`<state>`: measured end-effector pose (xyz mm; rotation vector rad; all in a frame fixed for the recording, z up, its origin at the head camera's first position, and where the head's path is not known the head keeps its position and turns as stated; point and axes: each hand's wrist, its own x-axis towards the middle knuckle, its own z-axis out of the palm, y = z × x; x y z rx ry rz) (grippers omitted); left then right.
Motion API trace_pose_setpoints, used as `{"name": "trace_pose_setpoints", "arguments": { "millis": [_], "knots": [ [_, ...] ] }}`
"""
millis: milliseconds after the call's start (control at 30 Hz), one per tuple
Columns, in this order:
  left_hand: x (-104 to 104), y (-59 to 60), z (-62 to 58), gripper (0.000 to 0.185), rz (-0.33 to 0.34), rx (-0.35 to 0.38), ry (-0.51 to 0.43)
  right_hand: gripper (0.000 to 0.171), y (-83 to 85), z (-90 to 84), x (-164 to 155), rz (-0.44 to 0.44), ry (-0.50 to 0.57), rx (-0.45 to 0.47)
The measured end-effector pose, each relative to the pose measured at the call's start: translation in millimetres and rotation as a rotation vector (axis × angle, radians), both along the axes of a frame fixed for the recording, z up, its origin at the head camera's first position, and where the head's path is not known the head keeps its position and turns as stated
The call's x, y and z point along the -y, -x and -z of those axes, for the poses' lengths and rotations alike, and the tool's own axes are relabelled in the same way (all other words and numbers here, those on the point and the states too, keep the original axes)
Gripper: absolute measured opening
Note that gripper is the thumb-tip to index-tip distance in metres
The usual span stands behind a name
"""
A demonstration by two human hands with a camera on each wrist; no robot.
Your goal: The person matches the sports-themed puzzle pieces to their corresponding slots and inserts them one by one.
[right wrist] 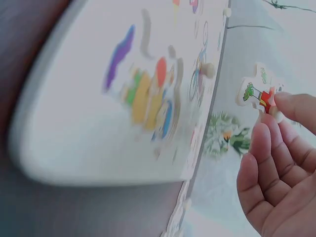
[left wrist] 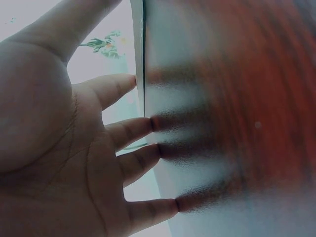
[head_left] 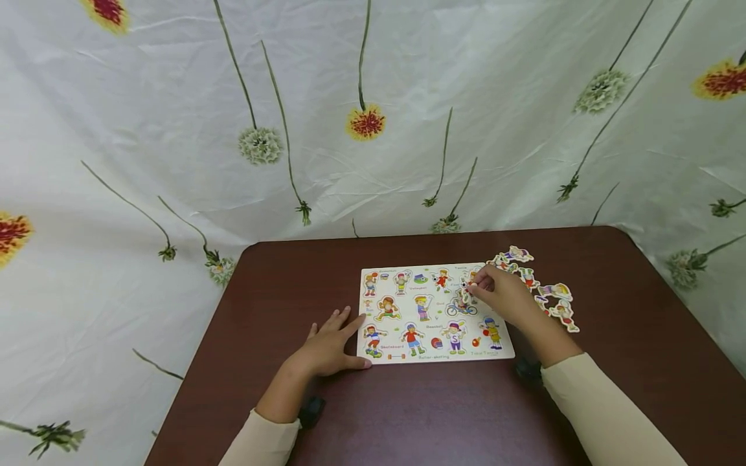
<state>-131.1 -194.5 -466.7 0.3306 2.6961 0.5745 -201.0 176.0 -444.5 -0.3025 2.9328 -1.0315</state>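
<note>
A white wooden peg puzzle board (head_left: 507,351) with sports figures lies on the table. My left hand (head_left: 325,353) is spread flat at its left side, thumb and index finger right at the edge. In the left wrist view, the fingers of my left hand (left wrist: 98,148) stretch straight to the tabletop and the board's edge (left wrist: 139,54). My right hand (head_left: 506,298) is over the board's upper right. Its thumb and fingers pinch a puzzle piece (right wrist: 256,96), a small figure in red with green and white parts, by its knob. A cyclist piece (head_left: 462,305) sits just below it.
Several loose puzzle pieces (head_left: 556,291) lie in a cluster to the right of the board, beside my right forearm. The dark brown table (head_left: 443,408) reaches back to a white floral cloth (head_left: 326,162) hanging behind it.
</note>
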Motion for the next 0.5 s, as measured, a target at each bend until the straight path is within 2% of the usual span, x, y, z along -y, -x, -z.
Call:
{"name": "trace_pose_setpoints", "arguments": {
  "millis": [500],
  "knots": [
    [-1,-0.2,0.1,0.092,-0.004,0.000,0.002,0.018,31.8,1.1,33,0.033,0.043,0.046]
  ]
}}
